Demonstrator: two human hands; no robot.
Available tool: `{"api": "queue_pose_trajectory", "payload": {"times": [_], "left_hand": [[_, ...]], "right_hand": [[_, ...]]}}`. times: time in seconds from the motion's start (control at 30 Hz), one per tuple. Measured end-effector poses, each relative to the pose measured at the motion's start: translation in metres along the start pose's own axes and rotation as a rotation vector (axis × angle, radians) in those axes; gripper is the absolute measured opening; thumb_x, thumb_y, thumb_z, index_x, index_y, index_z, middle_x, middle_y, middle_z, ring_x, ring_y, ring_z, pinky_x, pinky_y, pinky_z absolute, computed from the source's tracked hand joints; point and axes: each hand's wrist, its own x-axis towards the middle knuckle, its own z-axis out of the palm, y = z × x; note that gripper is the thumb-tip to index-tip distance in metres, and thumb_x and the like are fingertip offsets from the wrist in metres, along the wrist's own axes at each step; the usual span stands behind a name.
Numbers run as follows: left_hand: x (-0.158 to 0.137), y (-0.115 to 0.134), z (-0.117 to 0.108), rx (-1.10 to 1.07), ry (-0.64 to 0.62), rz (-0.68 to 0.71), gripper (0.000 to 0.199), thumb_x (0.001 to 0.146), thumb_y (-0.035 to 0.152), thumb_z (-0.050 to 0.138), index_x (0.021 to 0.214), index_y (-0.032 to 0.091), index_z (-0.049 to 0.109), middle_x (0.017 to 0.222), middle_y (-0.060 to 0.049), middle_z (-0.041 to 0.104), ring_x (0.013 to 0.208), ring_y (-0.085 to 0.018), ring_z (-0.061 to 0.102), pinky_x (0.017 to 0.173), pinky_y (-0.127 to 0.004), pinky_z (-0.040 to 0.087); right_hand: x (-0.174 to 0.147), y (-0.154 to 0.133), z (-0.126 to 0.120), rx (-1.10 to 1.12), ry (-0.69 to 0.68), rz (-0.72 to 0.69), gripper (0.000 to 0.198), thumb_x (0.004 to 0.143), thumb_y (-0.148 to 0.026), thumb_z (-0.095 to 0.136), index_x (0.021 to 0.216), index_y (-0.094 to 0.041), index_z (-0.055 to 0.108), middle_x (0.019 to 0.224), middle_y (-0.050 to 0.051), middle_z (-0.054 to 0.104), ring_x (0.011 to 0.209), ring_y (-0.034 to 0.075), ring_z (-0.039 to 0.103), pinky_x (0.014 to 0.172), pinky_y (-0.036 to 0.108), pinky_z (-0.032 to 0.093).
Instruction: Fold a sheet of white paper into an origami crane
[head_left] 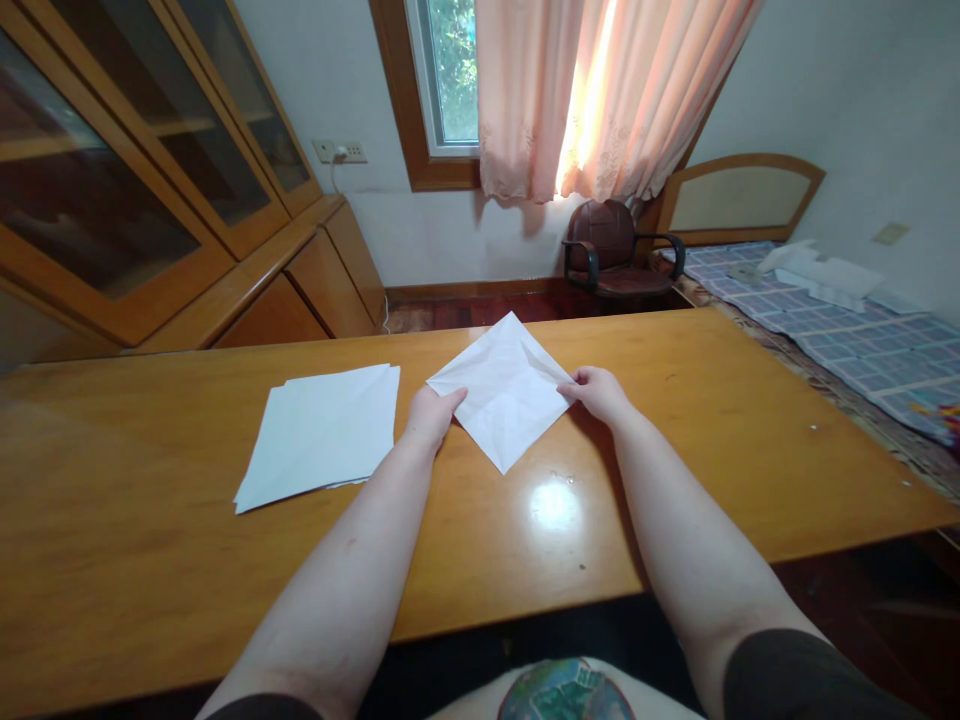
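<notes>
A white sheet of paper (506, 395) with crease lines is held like a diamond over the wooden table, one corner pointing away from me and one toward me. At its left corner my left hand (435, 412) is closed, thumb on top and fingers hidden beneath. My right hand (598, 392) pinches the right corner between thumb and fingers. Left of my left hand lies a stack of white paper (322, 430), its edges slightly uneven.
The wooden table (150, 570) spans the view. A glass-door cabinet (225, 250) stands at the left. Beyond the table are a brown armchair (611, 250) and a curtained window (454, 80). A bed (840, 330) with a checked cover is at the right.
</notes>
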Motion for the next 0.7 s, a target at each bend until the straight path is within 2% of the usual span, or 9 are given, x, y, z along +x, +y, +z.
{"api": "queue_pose_trajectory", "payload": {"times": [0.07, 0.13, 0.27, 0.33, 0.37, 0.47, 0.57, 0.63, 0.7], "left_hand": [[0.003, -0.004, -0.003, 0.050, 0.011, 0.025, 0.036, 0.049, 0.021, 0.083, 0.083, 0.018, 0.071, 0.087, -0.009, 0.072, 0.091, -0.031, 0.065, 0.090, -0.041, 0.045], [0.007, -0.007, -0.005, 0.106, 0.019, 0.067, 0.034, 0.050, 0.024, 0.082, 0.081, 0.018, 0.070, 0.082, -0.007, 0.071, 0.087, -0.028, 0.065, 0.085, -0.036, 0.047], [0.018, -0.004, -0.016, 0.279, 0.003, 0.071, 0.029, 0.064, 0.035, 0.070, 0.086, 0.017, 0.065, 0.075, -0.002, 0.068, 0.069, -0.020, 0.063, 0.067, -0.029, 0.047], [0.020, 0.002, -0.024, 0.488, -0.025, 0.106, 0.025, 0.065, 0.036, 0.067, 0.081, 0.018, 0.064, 0.071, -0.001, 0.066, 0.066, -0.017, 0.061, 0.064, -0.026, 0.045], [0.019, 0.006, -0.027, 0.645, -0.083, 0.145, 0.020, 0.064, 0.034, 0.068, 0.076, 0.018, 0.064, 0.072, -0.001, 0.066, 0.068, -0.017, 0.060, 0.065, -0.026, 0.044], [0.015, 0.015, -0.030, 1.003, -0.180, 0.216, 0.013, 0.067, 0.033, 0.064, 0.072, 0.020, 0.064, 0.075, -0.002, 0.067, 0.073, -0.019, 0.060, 0.065, -0.026, 0.041], [0.010, 0.017, -0.027, 1.125, -0.265, 0.254, 0.018, 0.068, 0.034, 0.064, 0.082, 0.023, 0.066, 0.086, -0.003, 0.069, 0.080, -0.021, 0.061, 0.066, -0.027, 0.041], [0.009, 0.015, -0.023, 1.128, -0.315, 0.269, 0.031, 0.067, 0.035, 0.065, 0.096, 0.025, 0.066, 0.098, -0.003, 0.069, 0.087, -0.023, 0.062, 0.069, -0.027, 0.042], [0.008, 0.013, -0.021, 1.121, -0.326, 0.255, 0.044, 0.066, 0.035, 0.066, 0.109, 0.026, 0.062, 0.107, -0.003, 0.068, 0.092, -0.023, 0.061, 0.072, -0.028, 0.043]], "right_hand": [[0.001, 0.002, 0.003, -0.150, 0.049, -0.041, 0.022, 0.060, -0.038, 0.070, 0.060, -0.020, 0.058, 0.055, -0.001, 0.055, 0.052, 0.013, 0.046, 0.050, 0.026, 0.031], [0.001, 0.004, 0.003, -0.211, 0.052, -0.058, 0.020, 0.062, -0.037, 0.069, 0.062, -0.020, 0.060, 0.058, -0.001, 0.057, 0.055, 0.013, 0.048, 0.052, 0.026, 0.032], [0.003, 0.005, -0.005, -0.211, -0.008, -0.047, 0.019, 0.064, -0.037, 0.067, 0.069, -0.018, 0.063, 0.064, -0.001, 0.061, 0.060, 0.013, 0.052, 0.055, 0.024, 0.035], [0.004, 0.007, -0.010, -0.217, -0.035, -0.045, 0.018, 0.065, -0.034, 0.066, 0.072, -0.018, 0.063, 0.066, -0.001, 0.062, 0.061, 0.013, 0.054, 0.057, 0.024, 0.036], [0.004, 0.008, -0.012, -0.242, -0.044, -0.047, 0.018, 0.065, -0.033, 0.066, 0.074, -0.018, 0.064, 0.066, -0.001, 0.062, 0.062, 0.013, 0.054, 0.057, 0.023, 0.036], [0.006, 0.011, -0.010, -0.396, -0.064, -0.082, 0.019, 0.064, -0.035, 0.067, 0.072, -0.019, 0.063, 0.064, -0.002, 0.060, 0.060, 0.013, 0.052, 0.055, 0.023, 0.033], [0.007, 0.011, -0.002, -0.497, -0.094, -0.121, 0.023, 0.066, -0.041, 0.066, 0.066, -0.019, 0.060, 0.062, -0.002, 0.057, 0.059, 0.013, 0.050, 0.053, 0.024, 0.031], [0.006, 0.009, 0.004, -0.525, -0.103, -0.117, 0.024, 0.069, -0.042, 0.064, 0.066, -0.019, 0.061, 0.063, -0.001, 0.058, 0.060, 0.014, 0.051, 0.054, 0.024, 0.033], [0.003, 0.004, 0.008, -0.569, -0.057, -0.127, 0.022, 0.071, -0.040, 0.064, 0.072, -0.019, 0.064, 0.070, 0.001, 0.062, 0.068, 0.017, 0.055, 0.061, 0.026, 0.037]]}}
